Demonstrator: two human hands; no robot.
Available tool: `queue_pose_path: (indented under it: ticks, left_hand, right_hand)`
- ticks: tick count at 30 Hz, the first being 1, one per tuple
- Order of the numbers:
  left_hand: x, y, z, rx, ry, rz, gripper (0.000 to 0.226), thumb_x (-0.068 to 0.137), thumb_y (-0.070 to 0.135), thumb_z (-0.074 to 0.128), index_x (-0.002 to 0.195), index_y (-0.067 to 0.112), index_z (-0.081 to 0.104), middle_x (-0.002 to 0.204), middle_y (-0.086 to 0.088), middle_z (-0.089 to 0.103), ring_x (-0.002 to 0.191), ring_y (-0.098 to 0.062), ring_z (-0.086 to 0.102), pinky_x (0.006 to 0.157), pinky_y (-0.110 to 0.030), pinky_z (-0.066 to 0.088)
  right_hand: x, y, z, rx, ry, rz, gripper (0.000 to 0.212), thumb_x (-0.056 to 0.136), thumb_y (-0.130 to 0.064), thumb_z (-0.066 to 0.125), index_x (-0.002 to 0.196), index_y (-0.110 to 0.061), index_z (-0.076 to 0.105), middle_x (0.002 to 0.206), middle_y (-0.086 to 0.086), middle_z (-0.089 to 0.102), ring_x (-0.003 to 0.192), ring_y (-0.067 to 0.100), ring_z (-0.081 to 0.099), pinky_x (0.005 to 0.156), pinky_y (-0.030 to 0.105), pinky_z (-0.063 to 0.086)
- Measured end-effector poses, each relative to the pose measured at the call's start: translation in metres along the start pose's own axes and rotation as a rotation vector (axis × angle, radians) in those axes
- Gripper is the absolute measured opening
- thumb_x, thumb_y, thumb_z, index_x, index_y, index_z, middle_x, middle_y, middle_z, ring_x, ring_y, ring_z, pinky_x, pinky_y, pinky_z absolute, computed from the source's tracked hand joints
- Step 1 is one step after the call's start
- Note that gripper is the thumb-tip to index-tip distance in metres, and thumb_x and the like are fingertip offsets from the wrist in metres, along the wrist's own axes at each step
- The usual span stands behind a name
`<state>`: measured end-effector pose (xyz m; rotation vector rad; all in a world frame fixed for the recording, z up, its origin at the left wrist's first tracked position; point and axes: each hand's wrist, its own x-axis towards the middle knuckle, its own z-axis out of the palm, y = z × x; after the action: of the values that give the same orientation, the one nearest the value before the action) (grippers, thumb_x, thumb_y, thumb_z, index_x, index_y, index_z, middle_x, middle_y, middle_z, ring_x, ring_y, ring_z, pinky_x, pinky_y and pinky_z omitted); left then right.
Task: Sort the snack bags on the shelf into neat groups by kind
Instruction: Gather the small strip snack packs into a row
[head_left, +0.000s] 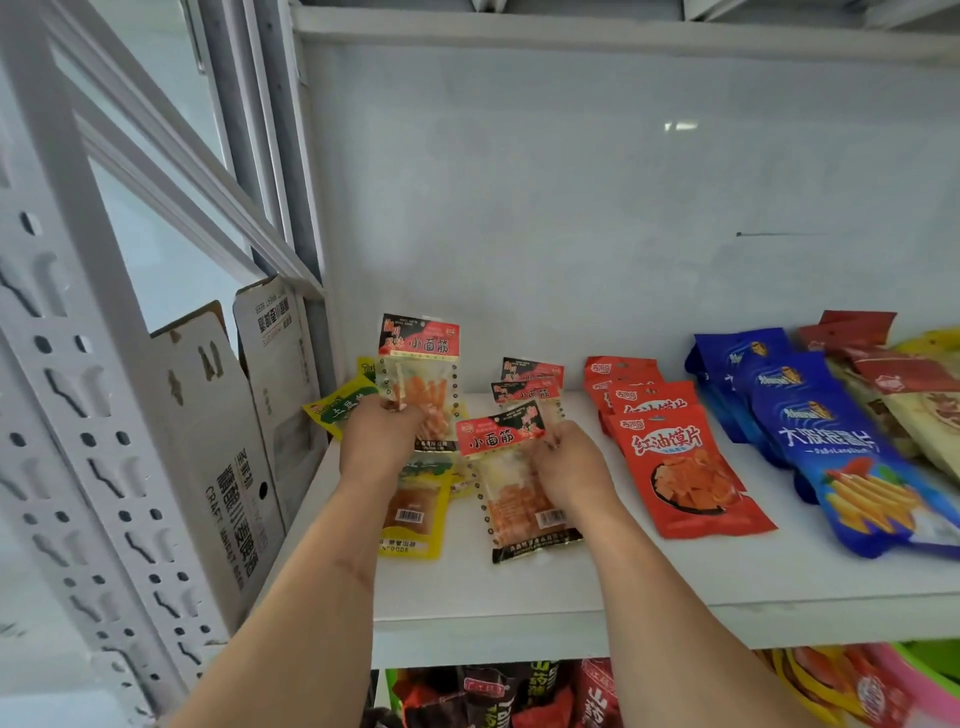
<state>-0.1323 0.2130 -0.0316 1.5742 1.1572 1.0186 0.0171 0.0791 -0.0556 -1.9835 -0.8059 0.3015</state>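
Observation:
My left hand (376, 439) holds a clear snack bag with a red-and-black header (420, 371) upright above the white shelf (649, 577). My right hand (569, 462) grips a second bag of the same kind (511, 483), which lies tilted on the shelf. Two more of these bags (530, 382) lie behind it. Yellow bags (415, 514) lie under my left arm, another (340, 408) at the far left. To the right are orange-red bags (685, 467), then blue bags (841, 462).
Brown-and-red packets (904, 384) lie at the far right. Folded white cartons (234, 441) lean beside the perforated shelf upright (78, 415) on the left. A lower shelf holds dark and red bags (519, 696) and a pink-green bin (919, 675).

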Motion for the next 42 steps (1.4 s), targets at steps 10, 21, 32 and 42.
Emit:
queue_pose_path:
  ticks: [10, 21, 32, 42]
  left_hand:
    - [-0.019, 0.008, 0.035, -0.253, -0.029, -0.169, 0.035, 0.088, 0.033, 0.077, 0.115, 0.014, 0.066, 0.106, -0.003, 0.074, 0.095, -0.029, 0.072, 0.084, -0.045, 0.061]
    - [-0.035, 0.000, 0.069, -0.170, -0.098, -0.194, 0.013, 0.098, 0.017, 0.063, 0.100, 0.006, 0.055, 0.090, -0.008, 0.065, 0.070, -0.019, 0.061, 0.054, -0.030, 0.049]
    - [-0.051, 0.006, 0.092, -0.167, -0.198, -0.195, 0.017, 0.094, 0.017, 0.066, 0.090, 0.013, 0.050, 0.108, -0.019, 0.067, 0.095, -0.034, 0.070, 0.086, -0.056, 0.060]
    - [-0.085, -0.013, 0.091, 0.052, -0.240, -0.116, 0.031, 0.095, 0.022, 0.065, 0.123, 0.013, 0.054, 0.101, -0.004, 0.067, 0.080, -0.024, 0.064, 0.072, -0.036, 0.056]
  right_hand:
    - [0.026, 0.023, -0.035, 0.040, 0.148, 0.108, 0.022, 0.103, -0.027, 0.051, 0.119, -0.011, 0.053, 0.107, 0.007, 0.067, 0.088, 0.024, 0.066, 0.075, 0.040, 0.056]
    - [0.052, 0.038, -0.014, -0.076, 0.125, 0.121, 0.026, 0.103, -0.024, 0.049, 0.117, -0.003, 0.056, 0.115, 0.015, 0.068, 0.090, 0.028, 0.060, 0.069, 0.029, 0.038]
    - [0.057, 0.035, -0.019, 0.099, 0.116, 0.142, 0.073, 0.104, -0.056, 0.013, 0.091, -0.007, 0.065, 0.084, 0.011, 0.067, 0.079, 0.026, 0.063, 0.066, 0.030, 0.041]
    - [0.062, 0.031, -0.018, 0.163, 0.033, 0.105, 0.079, 0.098, -0.069, 0.011, 0.138, -0.017, 0.055, 0.128, 0.012, 0.065, 0.119, 0.031, 0.060, 0.100, 0.038, 0.044]
